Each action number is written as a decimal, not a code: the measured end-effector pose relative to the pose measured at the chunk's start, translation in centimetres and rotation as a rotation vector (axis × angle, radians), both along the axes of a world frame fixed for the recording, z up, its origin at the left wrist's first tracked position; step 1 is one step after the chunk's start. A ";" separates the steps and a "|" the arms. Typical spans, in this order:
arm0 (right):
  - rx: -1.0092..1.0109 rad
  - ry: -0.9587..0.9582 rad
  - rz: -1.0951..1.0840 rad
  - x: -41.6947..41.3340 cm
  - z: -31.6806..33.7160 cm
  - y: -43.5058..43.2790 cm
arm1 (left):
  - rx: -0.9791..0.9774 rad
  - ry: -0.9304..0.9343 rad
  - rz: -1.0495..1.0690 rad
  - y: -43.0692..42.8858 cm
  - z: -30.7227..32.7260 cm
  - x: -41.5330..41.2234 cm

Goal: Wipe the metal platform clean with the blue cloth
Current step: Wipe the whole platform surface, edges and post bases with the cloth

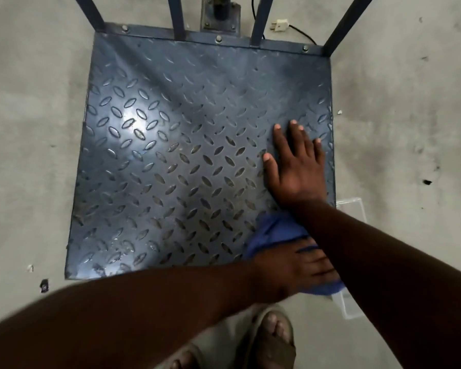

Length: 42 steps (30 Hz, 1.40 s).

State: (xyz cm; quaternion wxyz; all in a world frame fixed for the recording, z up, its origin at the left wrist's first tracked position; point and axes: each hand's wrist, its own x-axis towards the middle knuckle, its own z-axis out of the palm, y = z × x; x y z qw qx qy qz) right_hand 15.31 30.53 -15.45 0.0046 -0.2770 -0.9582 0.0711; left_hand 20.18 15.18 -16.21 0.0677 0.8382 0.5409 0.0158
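While left hand (290,267) presses cloth (274,230) — sandal (273,342), plug (280,24).

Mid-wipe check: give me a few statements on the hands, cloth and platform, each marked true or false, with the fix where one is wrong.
1. The right hand lies flat on the platform. True.
2. The cloth is at the platform's far left corner. False: it is at the near right corner.
3. The left hand rests on the cloth. True.
4. The plug lies on the platform. False: it lies on the floor, beyond the far edge.
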 end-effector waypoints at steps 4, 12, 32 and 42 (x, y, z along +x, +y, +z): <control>0.001 0.040 0.005 -0.2 0.0 0.1 | 0.049 0.019 0.114 0.9 0.8 0.2; 0.011 0.044 0.018 0.2 -0.2 0.2 | -0.123 0.195 0.345 -25.5 1.3 -16.1; 0.032 0.090 0.021 0.3 -0.4 0.2 | -0.068 -0.024 0.286 -14.3 -0.2 -8.4; -0.027 -0.014 0.021 0.1 0.0 -0.5 | -0.176 0.040 0.889 -27.2 1.7 -15.9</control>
